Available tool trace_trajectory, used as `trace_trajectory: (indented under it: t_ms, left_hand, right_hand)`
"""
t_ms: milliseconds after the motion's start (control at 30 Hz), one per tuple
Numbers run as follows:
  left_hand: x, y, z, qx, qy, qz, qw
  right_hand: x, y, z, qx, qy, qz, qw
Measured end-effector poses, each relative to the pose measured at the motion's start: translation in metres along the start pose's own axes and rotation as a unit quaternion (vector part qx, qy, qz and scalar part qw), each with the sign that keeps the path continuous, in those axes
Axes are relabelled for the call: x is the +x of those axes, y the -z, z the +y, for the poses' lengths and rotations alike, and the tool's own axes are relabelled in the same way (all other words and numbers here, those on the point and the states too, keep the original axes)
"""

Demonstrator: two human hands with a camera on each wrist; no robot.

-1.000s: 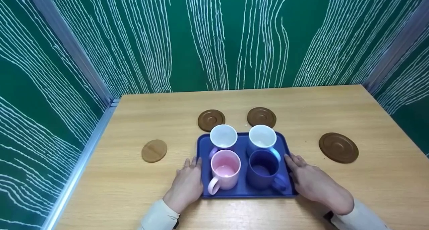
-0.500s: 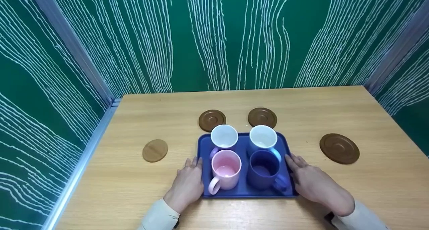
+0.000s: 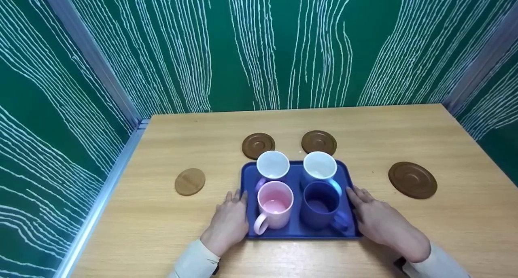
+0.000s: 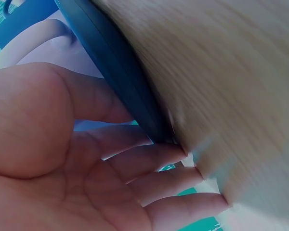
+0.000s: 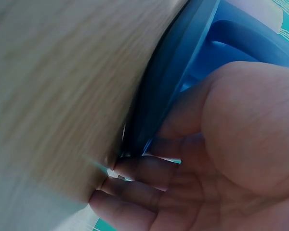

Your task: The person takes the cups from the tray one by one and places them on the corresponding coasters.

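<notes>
A blue tray (image 3: pixel 295 232) lies on the table with mugs standing on it. My left hand (image 3: pixel 227 219) holds its left side, thumb at the rim and other fingertips down at the table. On the opposite side, my right hand (image 3: pixel 376 219) holds the right rim the same way. A pink mug (image 3: pixel 279 219) stands front left, a dark blue mug (image 3: pixel 313 217) front right. Behind them are a purple mug with a white inside (image 3: pixel 273 164) and a light blue mug with a white inside (image 3: pixel 319 164). The thumb tips are partly hidden by the tray edge.
Two brown coasters (image 3: pixel 258 145) (image 3: pixel 319 142) lie just behind the tray. Another brown coaster (image 3: pixel 412 180) lies to the right, and a lighter wooden coaster (image 3: pixel 190 181) to the left. A green wall with white lines (image 3: pixel 299 47) stands behind the wooden table (image 3: pixel 162 148).
The whole head view has shifted very slightly to the right. Hands, tray and mugs keep the same places relative to one another.
</notes>
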State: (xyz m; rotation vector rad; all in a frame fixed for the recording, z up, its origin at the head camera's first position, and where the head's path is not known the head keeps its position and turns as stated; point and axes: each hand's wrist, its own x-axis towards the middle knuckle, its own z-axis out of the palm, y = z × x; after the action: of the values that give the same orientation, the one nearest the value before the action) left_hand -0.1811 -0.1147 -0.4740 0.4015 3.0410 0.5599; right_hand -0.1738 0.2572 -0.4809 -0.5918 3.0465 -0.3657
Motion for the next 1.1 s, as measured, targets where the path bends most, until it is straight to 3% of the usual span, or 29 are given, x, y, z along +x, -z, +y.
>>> trace_trajectory:
  t_ms: [233,433,533,767,1100]
  left_hand:
    - [0.001,0.004,0.0,-0.001,-0.01,0.025,0.9996]
    - [0.001,0.019,0.001,0.005,0.054,0.029,0.9981]
    - [0.003,0.028,-0.002,0.02,0.075,0.047,0.9959]
    - [0.008,0.045,-0.013,0.046,0.059,0.129,0.9888]
    - [0.022,0.062,-0.035,0.076,0.059,0.179,0.9792]
  right_hand:
    - [0.001,0.001,0.001,-0.01,0.01,0.013,1.0]
    - [0.001,0.002,0.001,-0.006,0.005,0.003,1.0]
    - [0.001,0.001,0.001,-0.005,0.007,0.003,1.0]
    - [0.002,0.001,0.002,-0.004,0.006,0.001,1.0]
    - [0.002,-0.004,0.004,-0.01,0.018,0.021,1.0]
